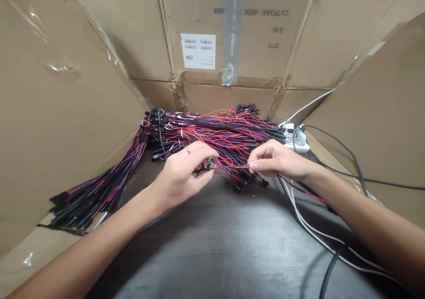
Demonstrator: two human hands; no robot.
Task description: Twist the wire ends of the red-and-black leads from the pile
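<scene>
A dark, smooth bench [215, 246] is enclosed by cardboard: a back panel [199, 7] bearing grey tape [234, 16] and a white label [198, 51], a left panel [59, 113] and a right panel [392, 113]. Along the back edge, a wire pile [212, 128] of red, blue and black leads is heaped; at the left edge, a wire bundle [122, 175] is fanned out. The right side is bounded by a white power strip [300, 147], white cables [308, 226] and a black cable [352, 153]. Between the forearms, the bench top is seen reaching toward the front. Just before the pile, a wire lead [230, 166] is stretched between the hands, which are kept apart: its connector end is gripped by the left hand [182, 168], and its wires are pinched by the right hand [275, 159].
</scene>
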